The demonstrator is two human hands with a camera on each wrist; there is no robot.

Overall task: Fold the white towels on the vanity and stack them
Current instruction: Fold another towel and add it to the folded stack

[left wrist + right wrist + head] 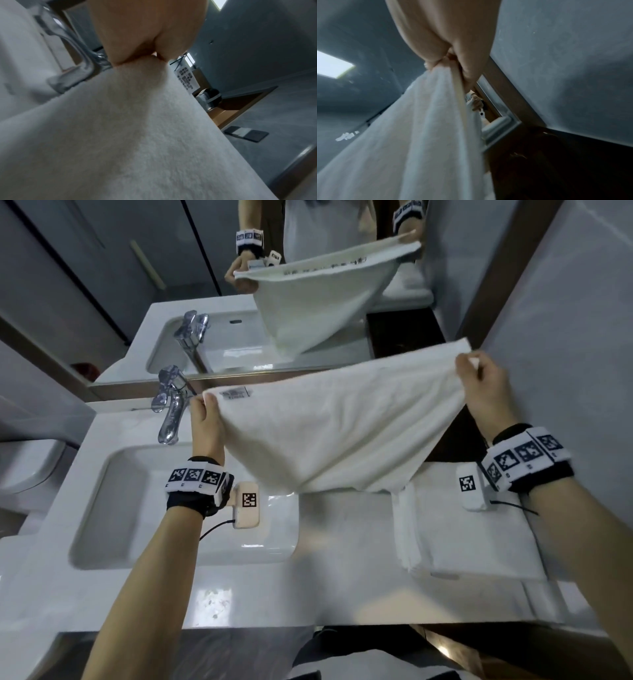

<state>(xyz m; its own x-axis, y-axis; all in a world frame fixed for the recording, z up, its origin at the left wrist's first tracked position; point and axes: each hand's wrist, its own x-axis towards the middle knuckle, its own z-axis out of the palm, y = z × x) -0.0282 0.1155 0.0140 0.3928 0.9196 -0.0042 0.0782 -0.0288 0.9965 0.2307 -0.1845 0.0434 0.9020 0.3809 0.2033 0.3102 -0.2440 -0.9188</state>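
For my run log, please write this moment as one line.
step: fold | left hand: pinches towel corner | right hand: pinches other corner | towel: raised above vanity | folded stack: right of sink

L hand (205, 424) raised, fingers pinched, R hand (479, 386) higher, pinching too

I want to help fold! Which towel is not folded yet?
The towel in the air, stretched between the left hand and the right hand. The other towel already lies folded on the counter, right of the sink.
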